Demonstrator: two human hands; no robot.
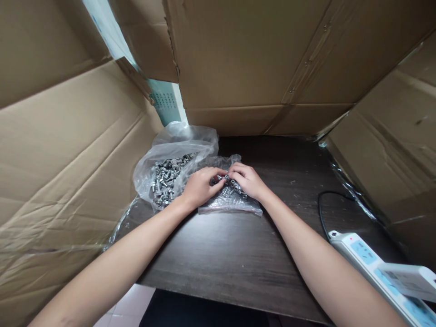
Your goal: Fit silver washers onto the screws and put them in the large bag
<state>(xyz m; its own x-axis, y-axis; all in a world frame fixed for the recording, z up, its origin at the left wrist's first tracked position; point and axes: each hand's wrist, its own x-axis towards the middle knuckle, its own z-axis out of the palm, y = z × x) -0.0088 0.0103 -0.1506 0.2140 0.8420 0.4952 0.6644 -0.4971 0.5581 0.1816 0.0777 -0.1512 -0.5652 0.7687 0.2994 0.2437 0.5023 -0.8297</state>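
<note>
Both my hands meet over a small clear plastic bag (231, 203) of metal screws lying flat on the dark wooden table (238, 254). My left hand (199, 185) pinches small metal screws (223, 179) with its fingertips. My right hand (248, 179) pinches the same cluster from the other side, fingers curled. To the left sits a larger crumpled clear bag (170, 159), open and full of several shiny screws (165, 179).
Tall cardboard sheets wall the table on the left (68, 159), back (265, 63) and right (391, 150). A white power strip (378, 268) with a black cable (322, 209) lies at the near right corner. The table's front edge runs near my forearms.
</note>
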